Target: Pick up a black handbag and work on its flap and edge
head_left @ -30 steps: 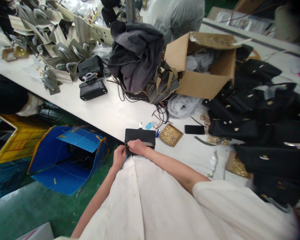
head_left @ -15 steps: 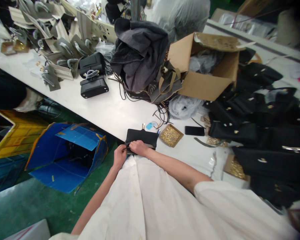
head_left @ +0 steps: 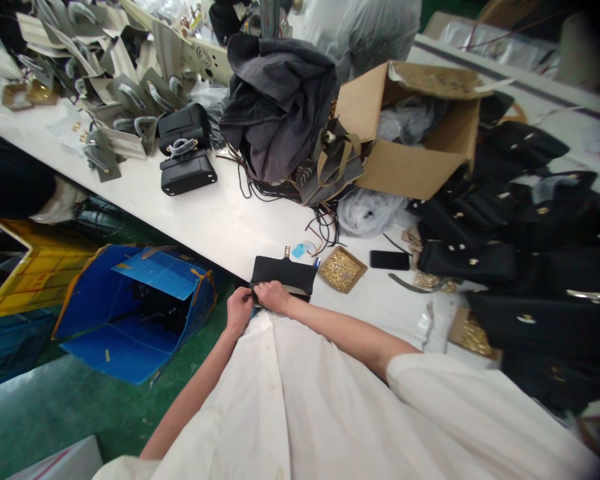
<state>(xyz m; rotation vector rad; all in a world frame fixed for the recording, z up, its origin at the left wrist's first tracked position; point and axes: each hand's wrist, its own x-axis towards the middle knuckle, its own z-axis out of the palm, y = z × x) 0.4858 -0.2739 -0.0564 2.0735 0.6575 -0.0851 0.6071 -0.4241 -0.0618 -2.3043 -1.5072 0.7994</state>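
A small black bag (head_left: 284, 273) lies at the table's front edge, its flap spread away from me and a gold clasp piece (head_left: 287, 251) sticking out at its far side. My left hand (head_left: 240, 308) is closed at the bag's left end, pinching something small and dark. Right beside it, my right hand (head_left: 274, 295) rests on the near left part of the bag with fingers curled round its edge. The bag's near side is mostly hidden by my hands and my white shirt.
On the white table (head_left: 230, 213) are a tray of gold parts (head_left: 342, 269), a phone (head_left: 389, 260), dark cloth (head_left: 280, 100), an open carton (head_left: 410, 167), and black bags (head_left: 470, 257) heaped right. A blue bin (head_left: 145, 307) stands left on the green floor.
My right hand has shifted very slightly left along the bag. My left hand stays at the bag's left end, and the bag has hardly moved.
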